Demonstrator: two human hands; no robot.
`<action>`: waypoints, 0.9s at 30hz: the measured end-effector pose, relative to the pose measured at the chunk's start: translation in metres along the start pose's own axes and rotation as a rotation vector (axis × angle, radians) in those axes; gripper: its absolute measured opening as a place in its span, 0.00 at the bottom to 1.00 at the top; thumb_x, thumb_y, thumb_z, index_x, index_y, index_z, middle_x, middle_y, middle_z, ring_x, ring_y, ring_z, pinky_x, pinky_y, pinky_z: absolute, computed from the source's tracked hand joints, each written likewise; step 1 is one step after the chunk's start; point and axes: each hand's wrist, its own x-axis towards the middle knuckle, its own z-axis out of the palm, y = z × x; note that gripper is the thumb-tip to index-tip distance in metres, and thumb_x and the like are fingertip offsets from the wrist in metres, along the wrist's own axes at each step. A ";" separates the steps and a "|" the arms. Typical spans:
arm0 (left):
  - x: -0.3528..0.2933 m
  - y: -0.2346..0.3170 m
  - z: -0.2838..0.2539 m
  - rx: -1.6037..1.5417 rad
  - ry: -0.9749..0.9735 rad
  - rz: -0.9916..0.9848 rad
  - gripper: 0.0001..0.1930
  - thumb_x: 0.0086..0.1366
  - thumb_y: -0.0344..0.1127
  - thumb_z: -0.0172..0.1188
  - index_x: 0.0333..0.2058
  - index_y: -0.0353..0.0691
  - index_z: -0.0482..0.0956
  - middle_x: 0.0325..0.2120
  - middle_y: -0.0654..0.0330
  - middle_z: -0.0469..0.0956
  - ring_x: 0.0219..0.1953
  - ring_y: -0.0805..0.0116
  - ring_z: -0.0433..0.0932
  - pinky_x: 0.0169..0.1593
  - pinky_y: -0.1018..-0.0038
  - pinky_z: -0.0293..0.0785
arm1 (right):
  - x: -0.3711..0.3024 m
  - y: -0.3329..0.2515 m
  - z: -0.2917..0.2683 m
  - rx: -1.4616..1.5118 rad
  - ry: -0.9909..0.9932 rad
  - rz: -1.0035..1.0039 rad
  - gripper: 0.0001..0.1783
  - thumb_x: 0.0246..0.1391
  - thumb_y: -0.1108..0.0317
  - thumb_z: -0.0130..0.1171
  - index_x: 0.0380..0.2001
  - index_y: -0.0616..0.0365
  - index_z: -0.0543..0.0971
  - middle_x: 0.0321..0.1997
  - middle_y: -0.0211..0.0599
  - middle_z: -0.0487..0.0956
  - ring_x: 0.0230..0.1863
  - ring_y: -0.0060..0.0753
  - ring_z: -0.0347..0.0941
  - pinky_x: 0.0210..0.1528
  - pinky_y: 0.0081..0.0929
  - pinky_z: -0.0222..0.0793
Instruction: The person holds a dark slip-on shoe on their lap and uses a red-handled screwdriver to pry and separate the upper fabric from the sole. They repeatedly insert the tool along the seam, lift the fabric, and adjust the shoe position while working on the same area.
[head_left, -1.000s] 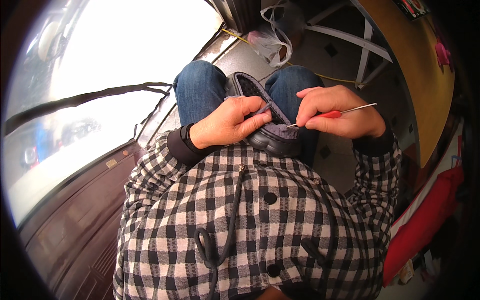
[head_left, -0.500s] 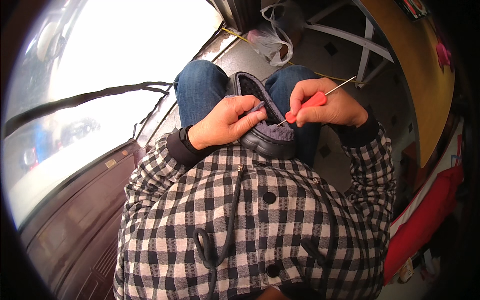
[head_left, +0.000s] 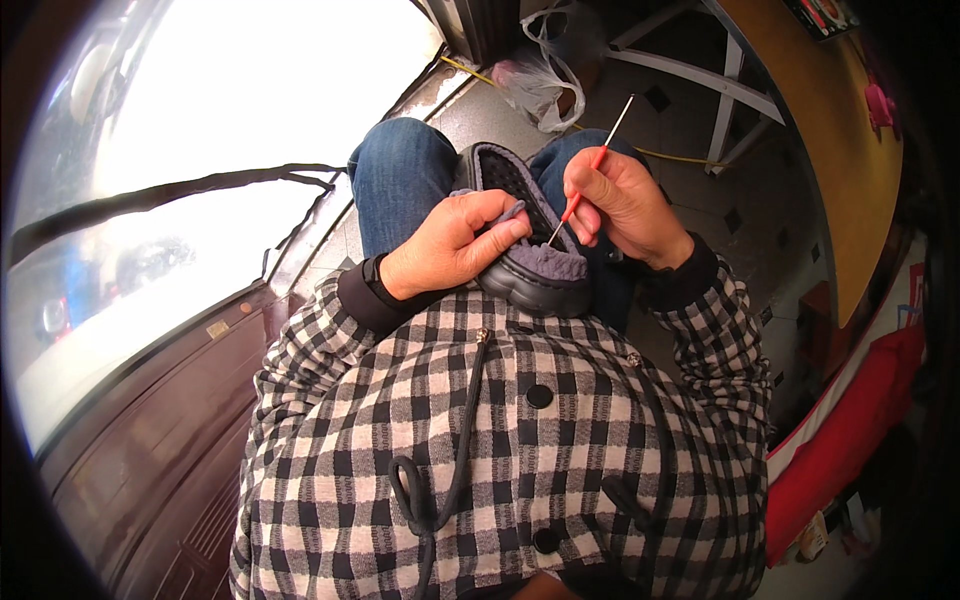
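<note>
A black shoe with fuzzy grey-purple lining rests on my lap, its thick-soled end toward me. My left hand is closed over its left side, pinching a loose edge of the grey lining between thumb and fingers. In my right hand is a red-handled awl, with thin metal showing at both ends. The awl slants, its lower tip at the lining by the shoe's opening and its upper end pointing away. Dark, dotted insole shows inside the shoe. The left fingertips hide part of the lining.
My jeans-clad knees flank the shoe. A clear plastic bag lies on the tiled floor ahead. To the right are a wooden tabletop and white table legs. A brown panel stands at left, red cloth at lower right.
My right hand has moved a little left and turned, swinging the awl from a shallow slant to a steeper one. The left hand and shoe have hardly moved.
</note>
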 end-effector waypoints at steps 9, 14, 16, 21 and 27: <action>-0.001 -0.002 0.004 -0.084 0.109 0.037 0.09 0.67 0.33 0.53 0.32 0.32 0.74 0.23 0.61 0.73 0.26 0.75 0.71 0.31 0.79 0.68 | 0.001 0.006 0.002 0.098 0.055 0.065 0.15 0.62 0.58 0.50 0.27 0.58 0.72 0.14 0.29 0.69 0.15 0.21 0.66 0.18 0.17 0.62; -0.001 0.000 0.006 -0.182 0.143 -0.093 0.09 0.69 0.34 0.50 0.35 0.34 0.72 0.24 0.65 0.73 0.27 0.80 0.72 0.33 0.83 0.69 | -0.005 0.006 0.005 0.193 0.090 0.078 0.15 0.61 0.59 0.50 0.25 0.57 0.70 0.14 0.29 0.65 0.15 0.23 0.63 0.18 0.19 0.61; -0.001 0.000 0.007 -0.201 0.167 -0.114 0.09 0.69 0.35 0.49 0.35 0.35 0.72 0.24 0.66 0.73 0.27 0.81 0.73 0.32 0.83 0.69 | -0.008 0.007 0.006 0.218 0.119 0.080 0.16 0.61 0.58 0.49 0.24 0.57 0.70 0.13 0.29 0.64 0.16 0.24 0.63 0.19 0.19 0.60; 0.001 0.001 0.009 -0.225 0.230 -0.136 0.09 0.69 0.35 0.49 0.34 0.35 0.71 0.21 0.65 0.74 0.25 0.79 0.73 0.30 0.82 0.69 | -0.012 0.014 0.007 0.281 0.151 0.085 0.16 0.62 0.57 0.47 0.26 0.56 0.69 0.14 0.28 0.63 0.18 0.26 0.62 0.20 0.19 0.57; 0.003 0.005 0.005 -0.181 0.168 -0.092 0.09 0.70 0.36 0.49 0.34 0.35 0.71 0.22 0.63 0.75 0.25 0.77 0.73 0.32 0.80 0.69 | -0.015 0.026 0.006 0.360 0.194 0.057 0.15 0.63 0.56 0.46 0.26 0.54 0.68 0.16 0.27 0.64 0.20 0.28 0.63 0.25 0.23 0.58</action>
